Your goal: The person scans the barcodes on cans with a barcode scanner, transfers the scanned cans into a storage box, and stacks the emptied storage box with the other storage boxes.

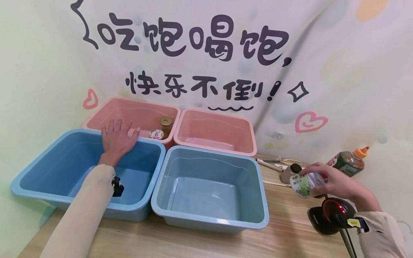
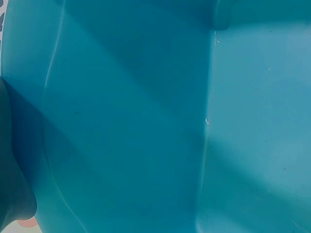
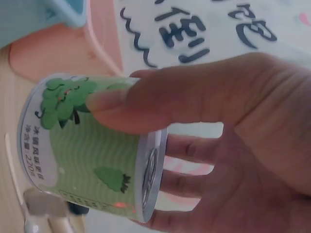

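Note:
My right hand (image 1: 337, 182) grips a small green-and-white can (image 1: 303, 185) above the right side of the table. In the right wrist view the can (image 3: 92, 150) is tilted sideways, thumb across its label, with the pull-tab lid facing the palm. My left hand (image 1: 117, 139) is at the far rim of the left blue tub (image 1: 42, 195), its fingers straight and spread and holding nothing. The left wrist view shows mostly the inside of this blue tub (image 2: 126, 121), with part of the hand (image 2: 14, 194) at the left edge.
Behind stand two pink tubs; the left one (image 1: 135, 104) holds a gold-lidded jar (image 1: 166, 122) and a round-topped container (image 1: 156, 134). A second blue tub (image 1: 209, 222) sits mid-table. At right are an orange-capped bottle (image 1: 348, 163), a black-capped jar (image 1: 287, 175), utensils (image 1: 269, 165) and a black red-lit device (image 1: 337, 211).

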Tool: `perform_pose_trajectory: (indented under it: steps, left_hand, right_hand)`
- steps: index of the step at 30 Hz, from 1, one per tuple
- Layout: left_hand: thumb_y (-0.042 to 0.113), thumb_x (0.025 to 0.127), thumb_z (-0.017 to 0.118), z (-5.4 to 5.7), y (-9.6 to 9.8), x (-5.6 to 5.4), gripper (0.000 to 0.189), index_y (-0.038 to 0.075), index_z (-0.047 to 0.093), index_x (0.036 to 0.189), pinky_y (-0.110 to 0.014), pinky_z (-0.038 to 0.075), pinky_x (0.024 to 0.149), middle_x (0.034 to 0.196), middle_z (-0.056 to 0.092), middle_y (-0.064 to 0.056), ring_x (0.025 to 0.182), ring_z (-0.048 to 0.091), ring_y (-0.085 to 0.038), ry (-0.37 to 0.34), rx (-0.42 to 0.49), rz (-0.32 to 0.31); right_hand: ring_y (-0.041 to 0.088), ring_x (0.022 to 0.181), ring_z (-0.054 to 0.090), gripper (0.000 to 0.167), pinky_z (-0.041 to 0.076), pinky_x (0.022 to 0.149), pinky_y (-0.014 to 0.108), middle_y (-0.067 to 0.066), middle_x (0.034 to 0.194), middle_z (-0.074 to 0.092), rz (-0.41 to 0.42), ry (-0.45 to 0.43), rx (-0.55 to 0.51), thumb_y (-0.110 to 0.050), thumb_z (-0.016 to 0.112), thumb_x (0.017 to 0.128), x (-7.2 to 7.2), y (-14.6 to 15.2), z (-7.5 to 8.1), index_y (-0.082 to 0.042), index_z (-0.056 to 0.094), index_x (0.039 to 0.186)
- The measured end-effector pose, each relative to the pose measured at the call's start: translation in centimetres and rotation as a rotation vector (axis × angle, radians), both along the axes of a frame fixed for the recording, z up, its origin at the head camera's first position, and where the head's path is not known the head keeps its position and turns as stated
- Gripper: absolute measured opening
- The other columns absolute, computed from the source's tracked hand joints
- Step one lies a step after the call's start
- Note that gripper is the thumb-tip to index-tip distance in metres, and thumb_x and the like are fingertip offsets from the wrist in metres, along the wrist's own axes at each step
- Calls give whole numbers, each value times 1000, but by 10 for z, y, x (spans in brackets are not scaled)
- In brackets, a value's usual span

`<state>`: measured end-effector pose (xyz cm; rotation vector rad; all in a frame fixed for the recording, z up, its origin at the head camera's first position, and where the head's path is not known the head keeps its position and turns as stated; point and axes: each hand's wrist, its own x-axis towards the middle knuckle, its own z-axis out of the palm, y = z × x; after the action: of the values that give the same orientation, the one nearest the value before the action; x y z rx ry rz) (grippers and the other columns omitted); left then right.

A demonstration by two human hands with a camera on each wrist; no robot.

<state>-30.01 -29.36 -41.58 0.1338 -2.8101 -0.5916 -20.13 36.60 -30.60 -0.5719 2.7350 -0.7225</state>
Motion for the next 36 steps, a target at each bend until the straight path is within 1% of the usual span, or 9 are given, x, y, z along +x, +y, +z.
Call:
perform_pose_trajectory:
  steps: [2,5,9,12,19,25,28,32,36]
  left_hand:
    - [56,100,35,0,0,0,73,7,35,154,-72,3,117,161,22,-29,149,11,-52,0,-1,2]
    - [56,100,35,0,0,1,73,6,35,153,-72,3,117,161,22,-29,149,11,-52,1,3,3]
    - [57,100,35,0,-1,1,73,7,35,154,-72,2,118,161,21,-29,149,11,-52,3,11,0]
    - [57,100,35,0,-1,2,73,7,35,154,-72,2,118,162,21,-29,149,11,-52,-1,8,2]
    - [58,100,33,1,-2,1,74,7,33,154,-72,1,118,162,19,-29,149,10,-52,-16,2,4]
    - [58,100,33,0,-2,-1,75,7,33,155,-72,1,118,162,19,-29,150,9,-52,-15,3,0]
    - [59,100,33,0,-2,-1,75,8,33,155,-71,0,118,163,19,-28,150,9,-52,-12,1,-2]
    - [59,100,33,-1,-2,0,75,8,34,155,-71,1,119,163,19,-28,150,10,-52,-3,3,-4]
    - [59,100,34,-1,-2,1,75,8,34,155,-70,1,119,163,19,-27,150,10,-51,2,6,-6]
  right_hand:
    - [11,95,55,49,53,66,24,19,130,52,19,40,-10,-5,82,72,3,10,-7,-11,67,119]
    - [-1,94,51,48,49,66,22,-5,128,53,58,90,-37,-1,82,72,6,23,-19,-14,68,116]
    - [-3,93,49,48,47,65,21,-27,121,46,73,105,-57,0,82,70,9,37,-32,-17,68,114]
    - [-3,92,49,49,47,64,22,-25,120,46,77,107,-50,-2,82,69,10,45,-40,-17,68,114]
    - [-3,86,53,50,48,62,22,-9,110,61,108,122,-14,-3,84,68,9,59,-51,-15,66,112]
    - [-6,89,51,49,47,64,22,-12,112,59,64,96,14,-5,85,68,14,66,-55,-16,66,112]
    - [-7,90,50,49,47,64,22,-6,112,60,58,110,19,-6,85,67,14,67,-56,-16,67,111]
    - [-6,90,51,49,48,65,22,4,113,62,43,81,34,-7,85,69,15,67,-57,-15,67,113]
    - [-5,88,52,49,48,64,22,3,111,64,52,96,38,-7,85,68,14,64,-56,-14,67,113]
